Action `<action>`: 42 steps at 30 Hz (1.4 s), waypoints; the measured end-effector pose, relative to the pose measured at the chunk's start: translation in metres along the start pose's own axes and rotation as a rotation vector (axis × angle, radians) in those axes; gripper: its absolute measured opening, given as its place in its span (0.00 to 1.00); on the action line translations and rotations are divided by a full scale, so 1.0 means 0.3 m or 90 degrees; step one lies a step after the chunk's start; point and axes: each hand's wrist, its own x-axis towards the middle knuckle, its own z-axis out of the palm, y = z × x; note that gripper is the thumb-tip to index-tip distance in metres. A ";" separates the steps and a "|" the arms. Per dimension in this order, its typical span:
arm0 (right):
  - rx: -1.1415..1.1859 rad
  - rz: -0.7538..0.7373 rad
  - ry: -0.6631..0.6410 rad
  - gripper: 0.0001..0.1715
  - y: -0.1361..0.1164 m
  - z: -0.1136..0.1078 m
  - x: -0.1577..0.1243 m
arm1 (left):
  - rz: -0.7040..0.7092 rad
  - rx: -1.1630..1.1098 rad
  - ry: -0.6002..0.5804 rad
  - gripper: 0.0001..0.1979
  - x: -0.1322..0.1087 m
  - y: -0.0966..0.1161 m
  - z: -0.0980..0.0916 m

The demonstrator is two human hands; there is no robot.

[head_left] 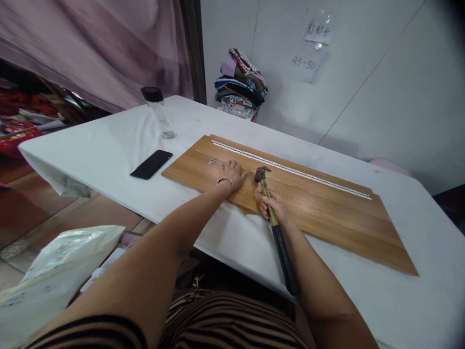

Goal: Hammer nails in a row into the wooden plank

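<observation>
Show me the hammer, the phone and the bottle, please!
Hammer [278, 242]: head view, on the black part of its handle.
Phone [151, 164]: head view, middle of its black face.
Bottle [159, 114]: head view, on its clear side below the cap.

Soft light covers the white surface [109, 131], leaving pale sheen on the wooden board [327, 208] and faint shadow on the wall [225, 24] beside the folded clothes [240, 92]. Wide-angle distortion stretches the view's edges; its top-right corner blackens; clutter [22, 126] beyond the surface's left edge blurs.

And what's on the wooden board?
On the board: white strips, thin nails and the left hand. The right hand holds a hammer over its edge. Anything under the left hand is hidden.
</observation>
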 end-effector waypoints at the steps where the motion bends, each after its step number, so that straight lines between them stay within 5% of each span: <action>1: 0.000 0.002 -0.002 0.27 -0.002 0.001 0.000 | 0.000 -0.001 0.000 0.26 -0.001 0.001 -0.001; 42: 0.018 -0.007 0.007 0.27 -0.002 0.004 0.000 | 0.003 0.012 0.004 0.25 -0.004 0.002 -0.008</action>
